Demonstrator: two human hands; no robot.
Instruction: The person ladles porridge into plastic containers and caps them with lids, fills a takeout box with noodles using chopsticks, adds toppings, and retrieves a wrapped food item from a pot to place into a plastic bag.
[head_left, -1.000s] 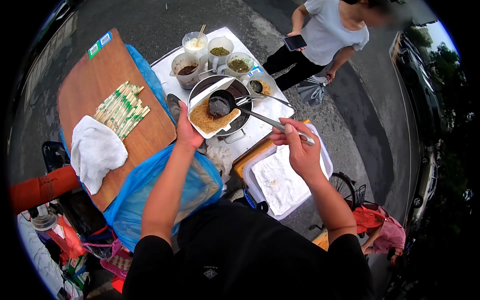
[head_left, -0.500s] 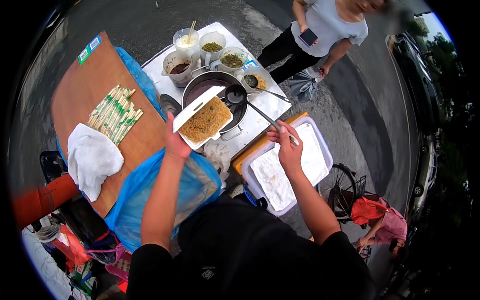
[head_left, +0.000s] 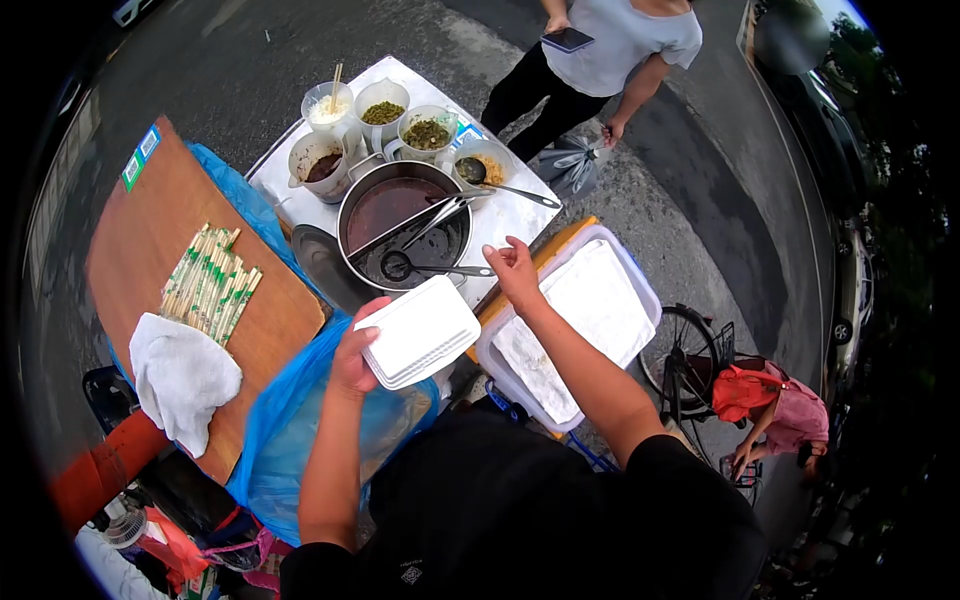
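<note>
Ladle [head_left: 397,266] lowered into pot [head_left: 348,216]; box [head_left: 425,332] seemingly closed.

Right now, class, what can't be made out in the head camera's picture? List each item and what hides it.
All in the head view:
- Inside of the white box: hidden, since it is shut.
- Left hand: the fingers beneath the box are hidden by it.
- Wrapped chopsticks: wrapper print too small to read.
- Standing person: head mostly cut off by the top edge.
</note>
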